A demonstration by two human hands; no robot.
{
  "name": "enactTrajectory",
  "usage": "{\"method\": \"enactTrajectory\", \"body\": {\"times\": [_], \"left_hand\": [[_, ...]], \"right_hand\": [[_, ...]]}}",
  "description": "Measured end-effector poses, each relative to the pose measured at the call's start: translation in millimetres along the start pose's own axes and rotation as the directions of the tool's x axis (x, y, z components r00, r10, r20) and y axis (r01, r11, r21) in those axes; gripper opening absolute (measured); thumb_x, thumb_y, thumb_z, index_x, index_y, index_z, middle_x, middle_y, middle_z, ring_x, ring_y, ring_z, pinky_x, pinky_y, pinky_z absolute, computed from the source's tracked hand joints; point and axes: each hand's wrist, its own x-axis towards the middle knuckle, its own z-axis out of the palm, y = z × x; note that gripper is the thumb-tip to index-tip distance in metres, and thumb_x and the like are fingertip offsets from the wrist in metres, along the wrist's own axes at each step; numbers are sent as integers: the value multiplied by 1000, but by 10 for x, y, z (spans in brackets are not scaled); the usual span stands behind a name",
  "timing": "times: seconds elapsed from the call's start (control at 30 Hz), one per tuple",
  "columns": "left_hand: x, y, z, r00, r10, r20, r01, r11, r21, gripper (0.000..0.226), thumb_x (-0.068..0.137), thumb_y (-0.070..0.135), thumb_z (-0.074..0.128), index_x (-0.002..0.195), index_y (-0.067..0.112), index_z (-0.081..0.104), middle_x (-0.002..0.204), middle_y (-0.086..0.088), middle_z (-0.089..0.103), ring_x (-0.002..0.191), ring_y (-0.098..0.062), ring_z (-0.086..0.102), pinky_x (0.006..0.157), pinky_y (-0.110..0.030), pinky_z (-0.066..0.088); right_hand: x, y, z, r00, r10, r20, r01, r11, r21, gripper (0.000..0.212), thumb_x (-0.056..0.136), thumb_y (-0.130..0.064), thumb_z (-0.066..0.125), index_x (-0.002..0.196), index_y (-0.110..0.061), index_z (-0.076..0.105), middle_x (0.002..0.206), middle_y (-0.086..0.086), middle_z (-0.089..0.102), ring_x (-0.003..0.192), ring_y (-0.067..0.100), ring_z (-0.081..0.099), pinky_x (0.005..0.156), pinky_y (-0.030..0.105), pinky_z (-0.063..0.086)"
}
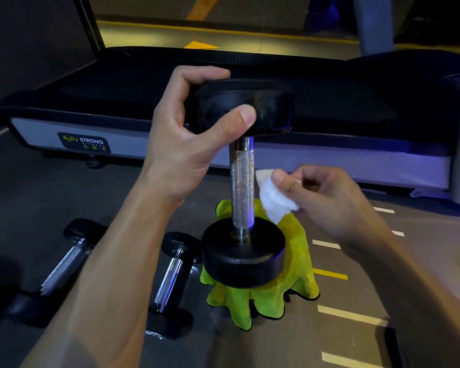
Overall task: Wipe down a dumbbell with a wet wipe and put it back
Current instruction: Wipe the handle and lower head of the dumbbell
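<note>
A black dumbbell (242, 181) with a knurled steel handle stands upright, its lower head resting on a yellow-green cloth (295, 277) on the floor. My left hand (186, 139) grips the upper head, thumb across its side and fingers over its top. My right hand (329, 203) pinches a crumpled white wet wipe (272, 197) just to the right of the handle, touching or almost touching the steel.
Two smaller dumbbells (64, 264) (170, 280) lie on the grey floor to the left, under my left forearm. A treadmill deck (329, 155) with a "Body Strong" label runs across behind. White and yellow floor markings (329, 273) lie to the right.
</note>
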Motion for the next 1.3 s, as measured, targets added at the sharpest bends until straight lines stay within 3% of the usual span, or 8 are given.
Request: {"method": "enactTrajectory", "body": {"times": [0.23,0.4,0.6,0.73,0.83,0.93,1.07,1.3], "left_hand": [[-10,23,69,1000,16,23,-16,1000,7,45,82,29,80,119,17,57,116,0,64,101,-7,65,92,-26,50],[-10,36,91,999,21,45,-22,1000,21,45,82,28,80,118,17,57,114,0,64,99,-4,65,90,-24,51],[11,36,96,999,7,44,-8,1000,25,44,81,31,81,118,20,58,116,-2,64,100,-6,65,90,-25,51],[16,28,99,999,3,40,-4,1000,24,47,81,30,80,120,15,57,113,1,64,98,-3,65,88,-23,51],[13,25,91,1000,-3,30,2,1000,25,49,81,30,80,121,14,57,113,0,64,99,-5,65,89,-24,51],[15,20,91,1000,-8,27,7,1000,24,49,81,30,80,121,14,58,115,-1,64,99,-5,65,89,-24,51],[12,26,95,999,-6,32,6,1000,19,48,81,29,80,120,14,58,114,-1,64,99,-5,65,89,-24,51],[24,16,92,999,-6,34,5,1000,27,48,82,27,80,121,12,57,113,1,64,98,-2,66,88,-21,51]], "right_hand": [[11,-29,-38,993,121,-18,-118,987,113,48,88,-47,71,76,-2,58,49,8,59,45,15,59,44,23,49],[-18,25,-115,974,150,172,-190,948,254,40,74,-39,77,93,-4,71,77,7,73,73,13,67,67,23,62],[-5,7,-184,997,-21,76,21,1000,4,16,84,-14,83,93,-9,71,70,8,70,65,14,59,63,27,47],[34,-26,-170,997,-52,51,52,999,5,21,89,-6,66,105,-18,70,79,23,67,71,21,57,72,36,44],[76,32,-184,998,-12,54,9,998,56,20,94,7,49,103,7,67,65,10,69,67,7,66,73,22,54],[96,45,-166,997,15,70,-21,996,84,22,97,8,43,104,23,58,51,-2,62,60,10,59,62,17,53],[90,-6,-105,986,119,114,-138,974,178,22,99,4,44,95,2,65,58,4,62,56,13,61,56,22,59],[138,106,-105,996,73,54,-71,997,-28,38,90,-30,67,79,6,64,66,14,62,66,21,58,63,34,49]]}}
